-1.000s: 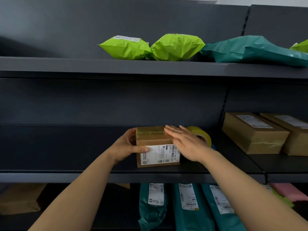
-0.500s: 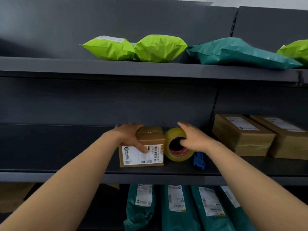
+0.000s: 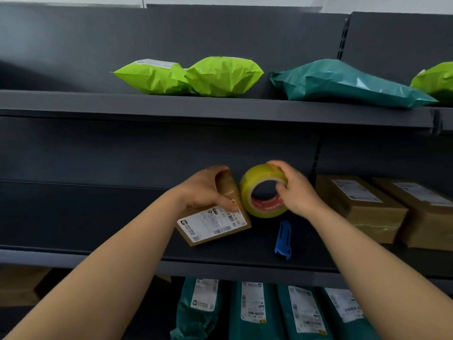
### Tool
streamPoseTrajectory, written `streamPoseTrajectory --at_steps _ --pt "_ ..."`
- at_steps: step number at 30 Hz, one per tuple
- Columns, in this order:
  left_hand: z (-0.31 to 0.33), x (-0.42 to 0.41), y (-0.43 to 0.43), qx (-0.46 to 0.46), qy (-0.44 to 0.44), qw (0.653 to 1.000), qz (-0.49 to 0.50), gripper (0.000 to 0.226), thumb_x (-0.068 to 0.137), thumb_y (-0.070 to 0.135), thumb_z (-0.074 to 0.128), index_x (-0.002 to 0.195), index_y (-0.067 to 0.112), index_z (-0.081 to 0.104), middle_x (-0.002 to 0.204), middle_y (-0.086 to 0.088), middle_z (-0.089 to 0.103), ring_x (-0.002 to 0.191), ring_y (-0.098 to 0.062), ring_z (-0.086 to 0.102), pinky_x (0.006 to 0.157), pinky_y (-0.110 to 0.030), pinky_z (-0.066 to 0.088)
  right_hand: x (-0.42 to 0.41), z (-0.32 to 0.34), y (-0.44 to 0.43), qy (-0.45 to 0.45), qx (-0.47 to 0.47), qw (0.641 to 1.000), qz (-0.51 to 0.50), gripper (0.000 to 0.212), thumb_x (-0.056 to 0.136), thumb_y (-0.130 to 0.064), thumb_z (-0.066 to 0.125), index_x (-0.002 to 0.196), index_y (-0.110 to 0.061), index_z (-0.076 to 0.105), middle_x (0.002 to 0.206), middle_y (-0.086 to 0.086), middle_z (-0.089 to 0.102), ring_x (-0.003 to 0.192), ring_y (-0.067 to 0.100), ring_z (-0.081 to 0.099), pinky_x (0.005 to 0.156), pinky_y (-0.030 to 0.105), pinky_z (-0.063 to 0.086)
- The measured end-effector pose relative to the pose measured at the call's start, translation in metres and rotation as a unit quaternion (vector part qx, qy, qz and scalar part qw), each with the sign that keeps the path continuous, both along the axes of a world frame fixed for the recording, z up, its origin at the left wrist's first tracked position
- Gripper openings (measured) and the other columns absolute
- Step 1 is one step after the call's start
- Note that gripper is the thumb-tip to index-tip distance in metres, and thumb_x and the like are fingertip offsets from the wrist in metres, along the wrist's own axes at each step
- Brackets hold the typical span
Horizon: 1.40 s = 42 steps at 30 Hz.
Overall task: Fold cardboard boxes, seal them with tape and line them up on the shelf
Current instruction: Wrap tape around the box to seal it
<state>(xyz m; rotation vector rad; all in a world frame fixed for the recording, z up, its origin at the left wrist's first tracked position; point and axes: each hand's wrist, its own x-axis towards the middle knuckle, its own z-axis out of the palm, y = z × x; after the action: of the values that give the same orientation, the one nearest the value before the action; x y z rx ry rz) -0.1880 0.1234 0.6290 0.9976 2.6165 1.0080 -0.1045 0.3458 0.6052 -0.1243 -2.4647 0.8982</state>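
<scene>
The left hand (image 3: 203, 190) is gripping the small cardboard box (image 3: 215, 227) from above, fingers curled over its top, and is holding it tilted, label facing up, on the middle shelf (image 3: 110, 241) between the back wall and the front edge. The right hand (image 3: 296, 192) is clasping the yellow tape roll (image 3: 263, 192), thumb and fingers wrapped around its rim, just beside the box's right side. A blue cutter (image 3: 283, 239) is lying toward the front edge. Two sealed boxes (image 3: 358, 207) are sitting further right.
</scene>
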Motion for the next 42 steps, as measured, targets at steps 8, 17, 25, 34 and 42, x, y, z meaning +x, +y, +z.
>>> streamPoseTrajectory --at_steps 8,17,25,34,42 --pt "-0.030 0.001 -0.028 0.265 -0.141 0.954 0.015 0.124 0.038 0.032 0.096 0.146 0.027 0.036 0.123 -0.001 0.061 0.108 -0.020 0.064 0.097 -0.044 0.053 -0.006 0.016 0.015 0.026 -0.008 0.999 0.034 0.052 0.096 -0.006 0.051 0.134 -0.042 0.050 0.123 -0.002 0.058 0.108 0.013 0.056 0.093 0.027 0.046" --pt "-0.043 -0.008 -0.055 0.335 -0.188 0.923 -0.020 0.116 0.036 0.033 0.097 0.140 0.026 0.044 0.124 -0.006 0.064 0.106 -0.026 0.068 0.091 -0.045 0.055 -0.019 0.035 0.003 0.010 0.071 0.996 0.059 0.055 0.094 -0.005 0.051 0.132 -0.045 0.049 0.129 -0.002 0.054 0.116 0.015 0.051 0.101 0.034 0.043" --pt "-0.061 -0.013 -0.090 0.380 -0.242 0.893 -0.016 0.106 0.029 0.039 0.098 0.124 0.035 0.052 0.111 -0.003 0.072 0.102 -0.025 0.070 0.076 -0.032 0.058 -0.020 0.006 0.001 -0.042 0.117 0.992 0.032 0.056 0.091 0.006 0.051 0.130 -0.034 0.056 0.112 -0.001 0.049 0.107 0.016 0.050 0.091 0.023 0.036" --pt "-0.070 -0.013 -0.104 0.399 -0.236 0.886 -0.012 0.101 0.029 0.040 0.098 0.120 0.035 0.055 0.111 -0.003 0.072 0.102 -0.023 0.070 0.078 -0.031 0.057 -0.022 -0.014 -0.020 -0.052 0.123 0.990 0.038 0.058 0.090 0.007 0.051 0.131 -0.034 0.055 0.108 -0.001 0.046 0.099 0.015 0.050 0.085 0.024 0.037" --pt "-0.065 -0.015 -0.111 0.348 -0.209 0.914 -0.008 0.105 0.042 0.037 0.093 0.134 0.045 0.043 0.122 0.009 0.064 0.108 -0.014 0.066 0.093 -0.035 0.052 -0.019 -0.036 -0.027 -0.071 0.114 0.991 0.028 0.058 0.091 0.004 0.052 0.135 -0.035 0.051 0.106 -0.003 0.043 0.097 0.014 0.049 0.083 0.023 0.037"
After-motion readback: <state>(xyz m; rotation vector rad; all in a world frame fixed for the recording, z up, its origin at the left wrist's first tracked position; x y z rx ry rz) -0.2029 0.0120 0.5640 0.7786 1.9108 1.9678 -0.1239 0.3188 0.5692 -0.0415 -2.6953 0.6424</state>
